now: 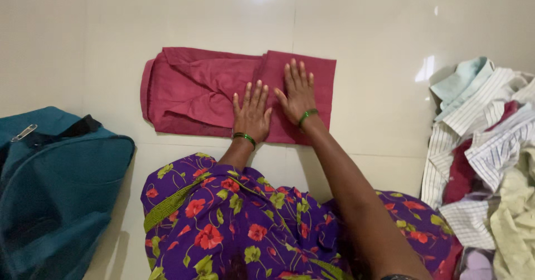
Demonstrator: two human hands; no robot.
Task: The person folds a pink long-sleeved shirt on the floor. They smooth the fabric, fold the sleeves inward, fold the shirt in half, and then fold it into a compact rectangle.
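Observation:
A dark red garment (195, 90) lies folded into a long rectangle on the pale tiled floor (379, 46). My left hand (252, 112) rests flat on its middle, fingers spread, a green bangle at the wrist. My right hand (298, 90) presses flat on the garment's right part, close beside the left hand, also with a green bangle. Neither hand holds anything. My lap, in purple cloth with red flowers (234, 224), fills the near foreground.
A teal bag (50, 191) with a zip sits on the floor at the left. At the right edge a heap of clothes (485, 157) holds striped shirts, a pale blue piece, a yellowish piece and something dark red.

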